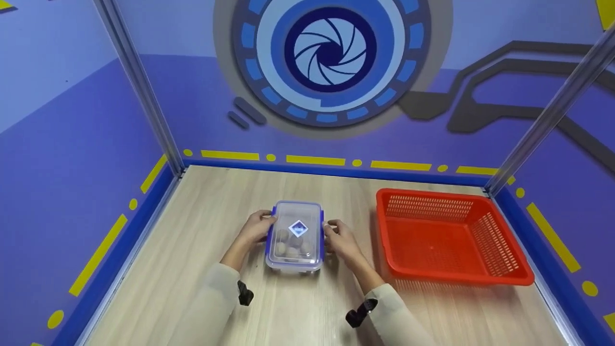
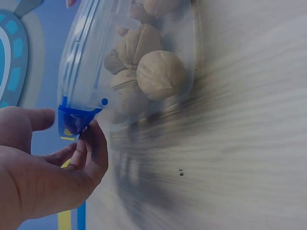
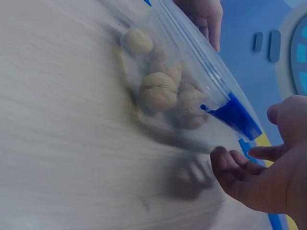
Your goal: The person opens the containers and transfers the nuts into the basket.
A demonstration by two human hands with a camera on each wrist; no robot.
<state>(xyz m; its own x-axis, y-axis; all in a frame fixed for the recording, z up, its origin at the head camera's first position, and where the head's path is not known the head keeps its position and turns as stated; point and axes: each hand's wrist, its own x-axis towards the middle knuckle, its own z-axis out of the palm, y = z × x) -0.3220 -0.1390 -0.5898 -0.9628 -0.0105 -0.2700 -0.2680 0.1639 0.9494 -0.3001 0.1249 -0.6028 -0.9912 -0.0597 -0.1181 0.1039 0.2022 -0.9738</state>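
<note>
A clear plastic food container with a lid and blue side latches sits on the table between both hands. Several walnuts lie inside it, toward the near end. A diamond-shaped label is on the lid. My left hand is at the left side; its curled fingers touch the underside of the blue latch, with the thumb close by the outer edge. At the right side, my right hand has loosely bent fingers just below the other blue latch, which juts outward; a gap shows there.
A red plastic basket with slotted walls stands to the right on the wooden table. Printed panels in blue and purple enclose the back and both sides, with metal posts at the corners.
</note>
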